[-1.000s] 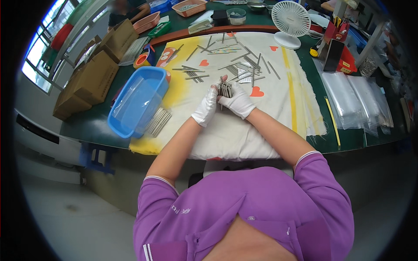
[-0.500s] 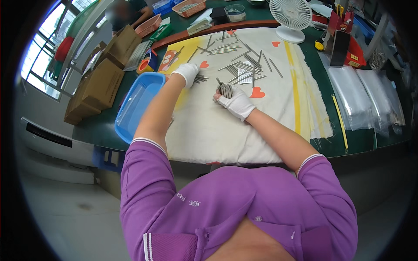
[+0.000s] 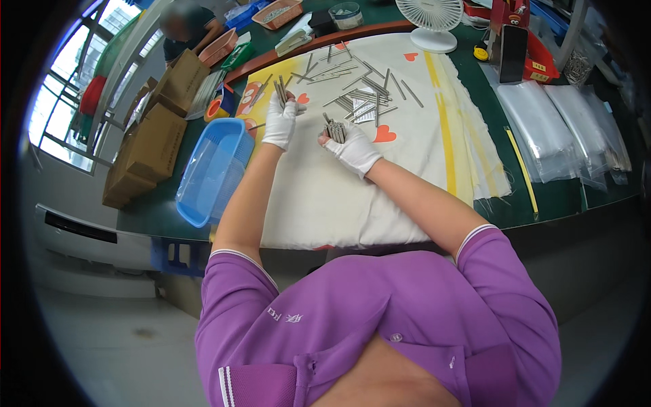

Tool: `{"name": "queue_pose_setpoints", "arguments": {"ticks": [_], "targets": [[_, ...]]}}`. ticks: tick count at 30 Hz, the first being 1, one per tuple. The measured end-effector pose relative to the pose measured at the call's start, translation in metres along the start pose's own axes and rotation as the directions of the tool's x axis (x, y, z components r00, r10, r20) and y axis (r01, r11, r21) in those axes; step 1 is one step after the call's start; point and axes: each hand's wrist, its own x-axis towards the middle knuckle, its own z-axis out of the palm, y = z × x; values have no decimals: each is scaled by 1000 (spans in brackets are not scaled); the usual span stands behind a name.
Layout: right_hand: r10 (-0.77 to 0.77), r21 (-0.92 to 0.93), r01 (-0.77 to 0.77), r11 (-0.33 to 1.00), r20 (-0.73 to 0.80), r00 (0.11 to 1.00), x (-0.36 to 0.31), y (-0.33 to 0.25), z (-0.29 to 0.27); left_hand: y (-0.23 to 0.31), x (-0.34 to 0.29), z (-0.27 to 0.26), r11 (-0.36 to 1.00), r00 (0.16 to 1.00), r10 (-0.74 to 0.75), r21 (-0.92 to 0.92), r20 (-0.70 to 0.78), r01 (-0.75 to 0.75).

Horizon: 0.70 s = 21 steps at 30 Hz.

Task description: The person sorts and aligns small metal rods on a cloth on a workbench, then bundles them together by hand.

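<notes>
A moment ago down at the cloth, our white-gloved left hand [image 3: 280, 123] has lifted away with a few slim silvery metal rods [image 3: 281, 88] clamped in its fingers — so both our hands now hold some. Our white-gloved right hand [image 3: 355, 147] stays closed around a thicker metal bundle [image 3: 335, 130], apart from the left's; loose grey rods [image 3: 367, 99] lie beyond on the white heart-patterned cloth [image 3: 325, 197].

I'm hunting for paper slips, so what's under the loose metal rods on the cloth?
The white cloth and a pale slip, partly crossed by the metal rods. Whatever they cover can't be seen.
</notes>
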Motion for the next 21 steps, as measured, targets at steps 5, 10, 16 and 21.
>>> {"name": "queue_pose_setpoints", "arguments": {"ticks": [5,10,16,21], "targets": [[-103,178,118,977,-92,990,2,1,3,15,-61,26,764,983,-114,-619,145,180],[-224,257,214,942,10,975,-3,-16,8,19,-77,43,787,994,-107,-608,33,105],[-187,231,158,960,112,976,-3,-9,8,14,-72,43,768,987,-34,-629,155,125],[-186,87,176,981,127,974,-1,-4,5,28,-82,44,893,984,150,-440,92,-95]]}}
